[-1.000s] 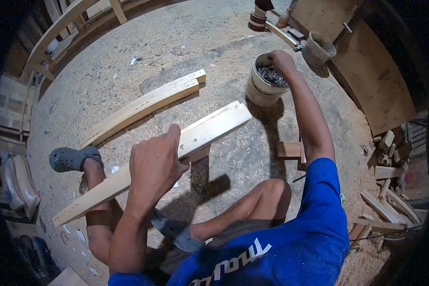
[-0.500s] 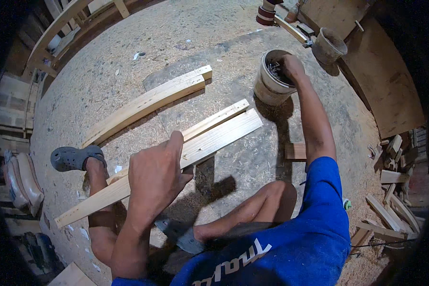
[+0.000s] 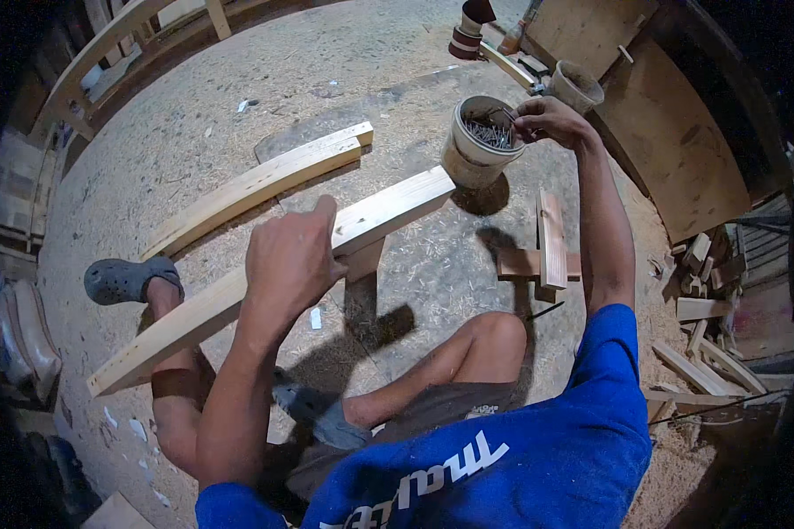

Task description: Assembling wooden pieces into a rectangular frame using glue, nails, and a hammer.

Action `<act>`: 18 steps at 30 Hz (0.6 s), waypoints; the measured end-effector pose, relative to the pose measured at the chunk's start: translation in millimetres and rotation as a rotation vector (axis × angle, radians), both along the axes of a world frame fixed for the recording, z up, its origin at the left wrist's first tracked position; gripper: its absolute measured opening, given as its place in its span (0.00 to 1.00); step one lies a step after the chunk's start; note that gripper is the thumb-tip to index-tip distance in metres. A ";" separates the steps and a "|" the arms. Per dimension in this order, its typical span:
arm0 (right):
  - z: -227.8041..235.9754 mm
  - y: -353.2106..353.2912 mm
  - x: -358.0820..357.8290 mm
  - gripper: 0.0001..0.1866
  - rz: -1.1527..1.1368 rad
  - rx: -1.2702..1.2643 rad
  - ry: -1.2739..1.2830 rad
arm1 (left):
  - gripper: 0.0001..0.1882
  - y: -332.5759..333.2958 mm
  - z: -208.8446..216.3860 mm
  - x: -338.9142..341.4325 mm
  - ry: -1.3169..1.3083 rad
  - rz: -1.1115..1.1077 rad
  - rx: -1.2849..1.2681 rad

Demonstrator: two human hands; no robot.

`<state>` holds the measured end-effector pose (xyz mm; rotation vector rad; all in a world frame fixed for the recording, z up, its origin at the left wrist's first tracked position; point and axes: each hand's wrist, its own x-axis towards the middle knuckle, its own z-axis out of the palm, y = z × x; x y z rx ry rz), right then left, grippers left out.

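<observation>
My left hand [image 3: 293, 256] is closed around a long pale wooden beam [image 3: 393, 209] that slants across my lower leg, its far end rising toward the bucket. A short piece of wood [image 3: 365, 260] shows beneath the beam, just past my fingers. Beside the rim of a round, dirty white bucket [image 3: 478, 163], my right hand [image 3: 547, 122] is raised with its fingers pinched together. A thin nail seems to stick out of that pinch. Inside the bucket lie many loose metal nails [image 3: 490, 134].
Two pale beams [image 3: 256, 185] lie side by side on the dusty floor at left. Right of centre, a wooden strip [image 3: 551, 242] crosses a short block [image 3: 516, 263]. Another bucket [image 3: 576, 86] stands behind, by a leaning panel [image 3: 670, 132]. Wood scraps [image 3: 701, 361] are heaped at right.
My right hand has come up out of the bucket to its right-hand rim. The wood in my left hand has turned, and the gap that showed along it is out of sight.
</observation>
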<state>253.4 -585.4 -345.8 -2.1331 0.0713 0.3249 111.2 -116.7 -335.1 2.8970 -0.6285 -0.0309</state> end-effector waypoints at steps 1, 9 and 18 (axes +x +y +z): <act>9.3 9.3 -9.9 0.12 0.032 0.055 -0.007 | 0.25 -0.1 -2.7 0.6 -0.007 -0.026 -0.021; 52.3 168.5 -89.0 0.06 0.499 -0.037 -0.415 | 0.27 4.7 -10.4 3.7 -0.023 -0.041 -0.125; 72.7 280.3 -133.8 0.06 0.669 -0.592 -0.563 | 0.19 8.0 -14.2 -1.1 -0.070 -0.058 -0.169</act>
